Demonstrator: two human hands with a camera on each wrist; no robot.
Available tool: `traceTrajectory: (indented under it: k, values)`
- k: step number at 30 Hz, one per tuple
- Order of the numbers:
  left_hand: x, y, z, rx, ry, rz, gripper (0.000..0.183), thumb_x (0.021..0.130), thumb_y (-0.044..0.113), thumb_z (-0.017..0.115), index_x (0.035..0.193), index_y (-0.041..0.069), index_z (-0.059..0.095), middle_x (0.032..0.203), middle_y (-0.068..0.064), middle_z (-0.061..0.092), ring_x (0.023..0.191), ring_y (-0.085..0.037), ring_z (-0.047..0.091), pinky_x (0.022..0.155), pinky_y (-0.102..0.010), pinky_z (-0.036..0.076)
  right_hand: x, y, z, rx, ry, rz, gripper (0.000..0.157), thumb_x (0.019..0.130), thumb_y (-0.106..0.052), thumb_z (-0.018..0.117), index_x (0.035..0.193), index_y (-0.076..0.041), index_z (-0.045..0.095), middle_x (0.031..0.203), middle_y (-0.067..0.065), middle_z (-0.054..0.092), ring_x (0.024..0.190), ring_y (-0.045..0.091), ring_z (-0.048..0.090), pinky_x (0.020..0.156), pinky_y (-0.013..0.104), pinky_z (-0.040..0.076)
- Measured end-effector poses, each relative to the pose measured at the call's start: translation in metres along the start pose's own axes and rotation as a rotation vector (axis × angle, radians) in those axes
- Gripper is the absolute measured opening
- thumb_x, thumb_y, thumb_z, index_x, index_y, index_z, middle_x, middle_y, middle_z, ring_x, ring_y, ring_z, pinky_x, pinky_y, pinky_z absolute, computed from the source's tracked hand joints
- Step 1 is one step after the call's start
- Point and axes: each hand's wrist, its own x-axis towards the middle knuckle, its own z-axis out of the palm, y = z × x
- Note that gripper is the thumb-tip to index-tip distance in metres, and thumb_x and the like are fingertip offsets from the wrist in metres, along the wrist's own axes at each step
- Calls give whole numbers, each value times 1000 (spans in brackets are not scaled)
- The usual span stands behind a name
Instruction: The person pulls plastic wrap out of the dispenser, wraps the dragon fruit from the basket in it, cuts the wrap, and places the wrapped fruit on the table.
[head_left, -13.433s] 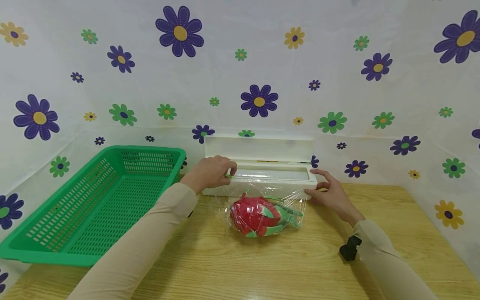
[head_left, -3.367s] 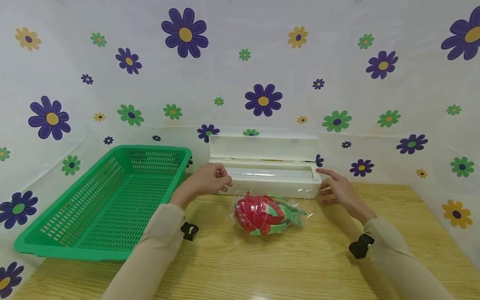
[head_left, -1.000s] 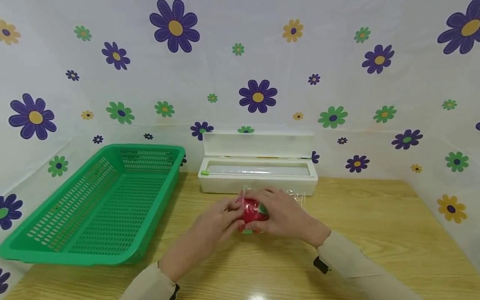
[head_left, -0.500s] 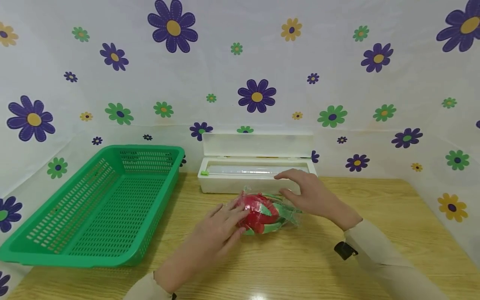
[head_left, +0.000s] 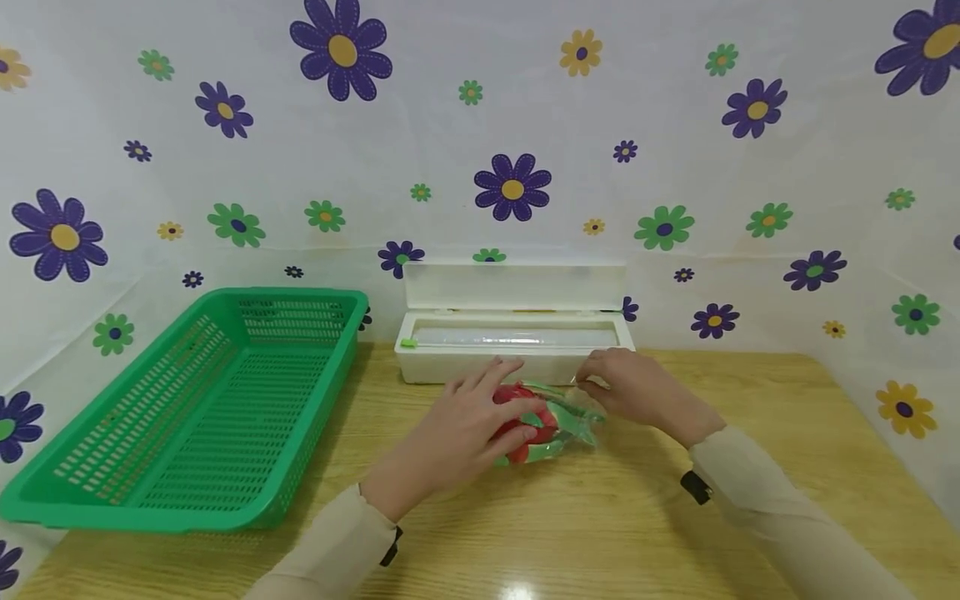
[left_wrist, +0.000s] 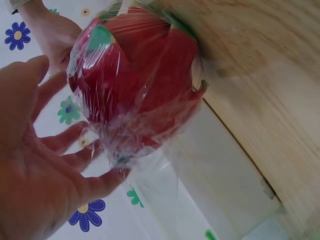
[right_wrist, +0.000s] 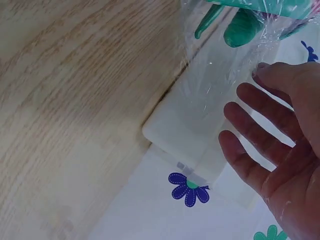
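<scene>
- Since half a second back, left hand (head_left: 468, 421) has slid up over the wrapped dragon fruit (head_left: 534, 425); its grip is loose, fingers spread on the film.
- Right hand (head_left: 633, 390) has dropped to the fruit's leafy end, fingers nearly straight against the cling film (right_wrist: 215, 75).
- Fruit lies mid-counter (head_left: 600, 533), just before the white film dispenser (head_left: 514, 342) at the back edge.
- Green basket (head_left: 187, 408) sits at the left edge.

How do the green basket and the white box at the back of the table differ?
The green basket has walls and a floor full of holes; the white box has solid walls. The basket has no lid; the box has a hinged lid standing open, with a roll of clear film inside. The basket sits apart at the left; the box lies just behind the wrapped red fruit. Both are long plastic containers resting on the wooden table.
</scene>
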Motion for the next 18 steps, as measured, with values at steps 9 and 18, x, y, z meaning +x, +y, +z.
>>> traceTrajectory:
  k: [9, 18]
  values:
    - [8, 1, 3, 60, -2, -53, 43, 105, 47, 53, 137, 20, 63, 154, -12, 50, 143, -30, 47, 104, -58, 49, -3, 11, -2, 128, -21, 28, 19, 96, -1, 60, 109, 0, 73, 103, 12, 76, 89, 21, 70, 81, 40, 60]
    - [13, 7, 5, 76, -19, -51, 49, 103, 53, 52, 143, 24, 59, 159, -12, 44, 143, -32, 46, 105, -60, 47, -2, 6, 8, -82, -78, 20, 28, 88, -13, 80, 116, -9, 76, 117, 8, 76, 107, 28, 72, 93, 45, 59]
